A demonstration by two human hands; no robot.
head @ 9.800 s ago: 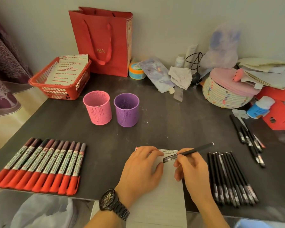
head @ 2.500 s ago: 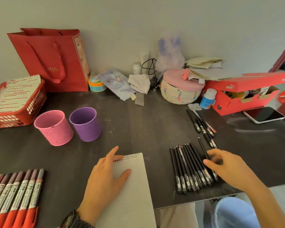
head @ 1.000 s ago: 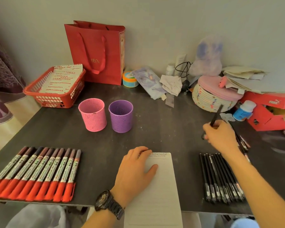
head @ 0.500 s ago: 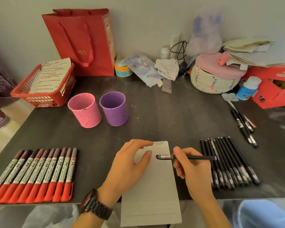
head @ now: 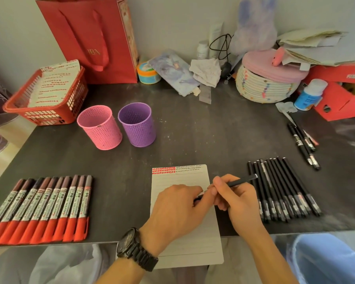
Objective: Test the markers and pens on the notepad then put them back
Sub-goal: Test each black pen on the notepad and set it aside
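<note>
A lined notepad (head: 180,177) lies at the table's front edge, with red and black test marks along its top. Over it my right hand (head: 237,201) grips a black pen (head: 242,181) by its barrel, the back end pointing up and right. My left hand (head: 177,210), with a black watch on its wrist, has curled fingers that pinch the pen's front, capped end. A row of several black pens (head: 283,187) lies right of the pad. Several red-capped markers (head: 45,206) lie in a row at the left.
A pink cup (head: 98,128) and a purple cup (head: 136,125) stand behind the pad. A few more pens (head: 303,140) lie at the far right. Along the back are a red basket (head: 45,99), a red bag (head: 92,37), a woven basket (head: 266,89) and a red shoe box (head: 340,93).
My left hand has lifted off the notepad and now pinches the pen's front end. My right hand has tilted the pen, its back end now higher and to the right.
</note>
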